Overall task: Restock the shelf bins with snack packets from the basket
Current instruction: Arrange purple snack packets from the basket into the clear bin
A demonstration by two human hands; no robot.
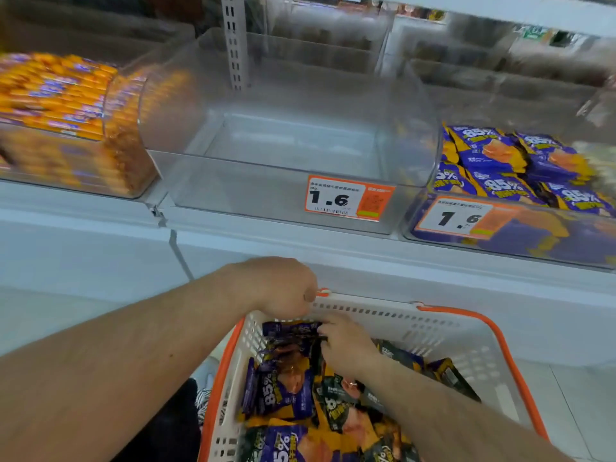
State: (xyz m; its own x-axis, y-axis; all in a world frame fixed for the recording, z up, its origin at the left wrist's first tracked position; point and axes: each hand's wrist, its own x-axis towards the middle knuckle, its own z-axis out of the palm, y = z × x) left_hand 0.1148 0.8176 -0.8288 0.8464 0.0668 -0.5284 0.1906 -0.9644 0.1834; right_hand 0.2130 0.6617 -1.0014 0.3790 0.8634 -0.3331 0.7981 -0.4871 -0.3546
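Head view, looking forward and down: a white plastic basket (443, 323) with orange rim and handles sits below the shelf edge, filled with purple-and-orange and dark green snack packets (283, 391). Left hand (283, 288) is at the basket's far left corner, fingers curled down over the rim; whether it grips the rim or a packet just under it cannot be told. Right hand (346, 348) is inside the basket, fingers curled narrow and pinching a dark packet (293, 330) at the far end of the pile. On the shelf (300, 255) above stand three clear bins. Centre bin (290, 155), directly above the basket, shows only its bare floor; an orange-framed price tag (348, 198) reading 1.6 is fixed to its front wall. Right bin (520, 235) holds purple-and-orange packets marked 85% (493, 158), matching some of those in the basket, and carries a second tag (463, 216) with the same figure. Left bin (76, 181) is full of orange-and-purple stick-shaped packs (56, 91), blurred. A perforated shelf upright (235, 41) rises behind the centre bin. Bins on the tier above are too blurred to report.
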